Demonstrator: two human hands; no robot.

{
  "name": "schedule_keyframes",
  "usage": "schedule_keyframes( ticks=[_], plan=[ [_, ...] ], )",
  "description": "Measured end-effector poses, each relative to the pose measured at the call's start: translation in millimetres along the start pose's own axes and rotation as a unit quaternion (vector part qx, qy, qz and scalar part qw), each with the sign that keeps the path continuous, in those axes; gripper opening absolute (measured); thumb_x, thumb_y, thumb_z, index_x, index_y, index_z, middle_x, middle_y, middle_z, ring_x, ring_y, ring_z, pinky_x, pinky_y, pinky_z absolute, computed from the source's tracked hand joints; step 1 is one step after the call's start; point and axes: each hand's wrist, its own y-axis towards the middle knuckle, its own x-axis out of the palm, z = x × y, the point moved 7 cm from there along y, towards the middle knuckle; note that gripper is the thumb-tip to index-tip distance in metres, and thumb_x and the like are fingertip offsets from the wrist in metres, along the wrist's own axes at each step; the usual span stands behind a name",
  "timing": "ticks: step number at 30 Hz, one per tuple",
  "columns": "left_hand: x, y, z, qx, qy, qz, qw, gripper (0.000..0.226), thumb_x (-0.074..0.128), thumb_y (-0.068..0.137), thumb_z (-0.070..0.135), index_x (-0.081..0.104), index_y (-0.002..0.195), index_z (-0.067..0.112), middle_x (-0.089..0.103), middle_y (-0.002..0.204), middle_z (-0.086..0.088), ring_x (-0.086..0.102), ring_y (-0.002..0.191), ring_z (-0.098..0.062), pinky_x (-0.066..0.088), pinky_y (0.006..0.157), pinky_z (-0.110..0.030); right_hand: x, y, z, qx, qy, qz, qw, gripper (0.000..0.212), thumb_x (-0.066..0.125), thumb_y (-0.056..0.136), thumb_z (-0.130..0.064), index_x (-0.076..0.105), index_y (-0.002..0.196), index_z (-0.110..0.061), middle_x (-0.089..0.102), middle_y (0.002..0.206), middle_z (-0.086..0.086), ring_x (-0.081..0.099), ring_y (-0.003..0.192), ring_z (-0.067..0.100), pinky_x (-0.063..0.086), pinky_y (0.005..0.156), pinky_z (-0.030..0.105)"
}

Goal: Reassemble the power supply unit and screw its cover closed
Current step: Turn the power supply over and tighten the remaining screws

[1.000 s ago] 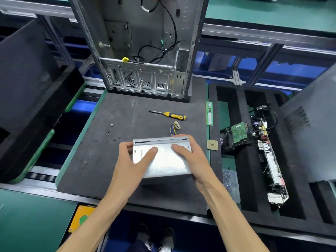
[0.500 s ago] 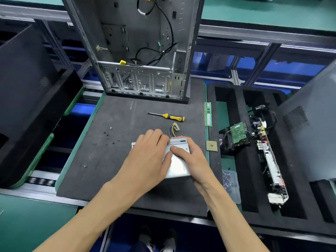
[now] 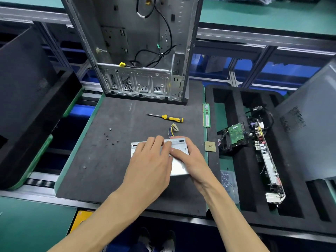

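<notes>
1. Power supply unit [image 3: 179, 165], a silver metal box, lies flat on the dark foam mat [image 3: 109, 170], at the mat's middle and toward its right edge; a bundle of coloured wires [image 3: 172, 131] sticks out of its far side.
2. Left hand [image 3: 151, 160] lies palm-down across the box's top with straight fingers pressing on the cover.
3. Right hand [image 3: 189, 159] wraps the box's right side, fingers curled over its far edge, thumb on top touching the left fingertips.
4. Beyond the box, a yellow-handled screwdriver [image 3: 166, 117] lies apart from it, and further back stands the open computer case [image 3: 138, 50] at the mat's far edge.
5. Left of the box, loose screws [image 3: 109, 136] are scattered, with bare mat around them and toward the near edge.
6. Right of the box, a processor chip [image 3: 210, 146] sits just beside the mat's right edge, and a memory stick [image 3: 206, 115] lies along that edge.
</notes>
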Motion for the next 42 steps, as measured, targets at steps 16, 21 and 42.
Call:
schedule_keyframes(
  ticks=[16,21,42],
  plan=[
    [31,-16,-70,-0.295,-0.437,-0.054,0.848,0.036,0.07,0.091,0.028,0.048,0.113,0.047,0.052,0.117,0.019,0.053,0.112,-0.002,0.042,0.092,-0.031,-7,0,4,0.001,0.013,-0.027,1.0,0.052,0.072,0.079,-0.024,0.061,0.13,-0.021,0.072,0.112,0.002,0.071,0.09,0.012,0.056,0.07,0.024],
    [28,-16,-70,-0.267,-0.466,-0.058,0.842,0.037,0.071,0.09,0.02,0.055,0.113,0.045,0.054,0.121,0.015,0.051,0.109,0.01,0.039,0.083,-0.019,-6,0,4,-0.002,0.023,-0.03,0.999,0.052,0.073,0.078,-0.022,0.061,0.129,-0.02,0.07,0.114,0.003,0.071,0.09,0.011,0.056,0.07,0.024],
    [15,-16,-68,-0.196,-0.38,-0.037,0.903,0.021,0.073,0.09,0.023,0.071,0.1,0.042,0.048,0.122,0.017,0.044,0.12,0.012,0.031,0.089,-0.001,-5,-7,-6,-0.102,-0.009,-0.02,0.995,0.026,0.071,0.08,-0.021,0.065,0.103,-0.033,0.054,0.145,-0.011,0.058,0.124,0.004,0.052,0.087,0.027]
  ],
)
